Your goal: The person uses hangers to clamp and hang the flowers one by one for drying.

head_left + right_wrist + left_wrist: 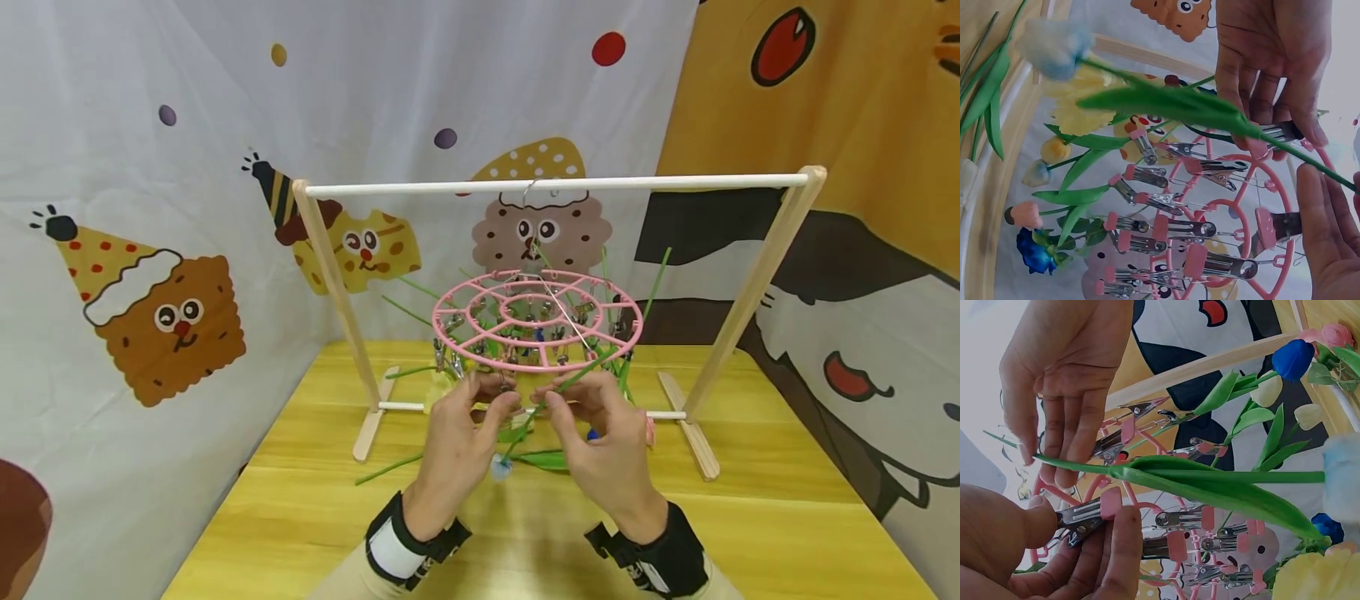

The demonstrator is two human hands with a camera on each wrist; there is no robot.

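Note:
My left hand (461,446) pinches a metal clip (1088,515) with pink tips, which hangs at the near edge of a round pink drying hanger (538,367). Between thumb and fingers, my right hand (611,450) holds the green stem of an artificial tulip (1166,97). Its pale blue-white head (501,467) points down, and a long leaf runs along the stem. In the left wrist view the stem passes close beside the clip; I cannot tell whether they touch. Other clips (1222,261) dangle around the rings, several with artificial flowers hanging head-down.
The hanger's hook is over the white rod (420,188) of a wooden stand (337,292). Below, a lower bar (401,407) crosses between the feet. A green stem (390,469) lies on the wooden table (285,533). Yellow (1082,94) and blue (1036,250) flowers hang close by.

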